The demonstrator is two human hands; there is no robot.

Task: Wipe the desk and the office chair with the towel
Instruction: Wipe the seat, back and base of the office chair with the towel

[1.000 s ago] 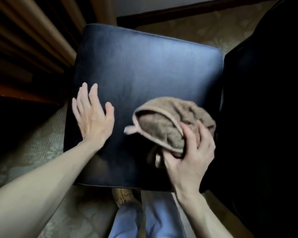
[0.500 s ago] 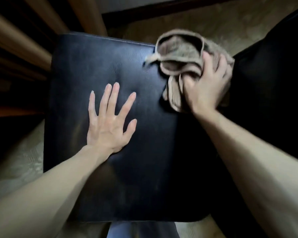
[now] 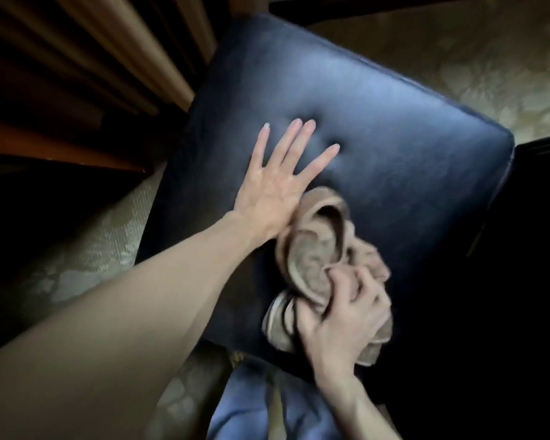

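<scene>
Two hands are set on the seat: the left hand is pressed flat, fingers spread wide; the bunched towel is gripped by the right hand near the front edge — long axis running away, up beside the left wrist. A stroke ahead and rightward is judged next.

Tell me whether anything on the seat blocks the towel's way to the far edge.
Yes: the left hand lies flat on the seat, just beyond the towel on its left side, blocking a stroke that way. The right hand grips the towel; further right the seat shows nothing in the way.
</scene>
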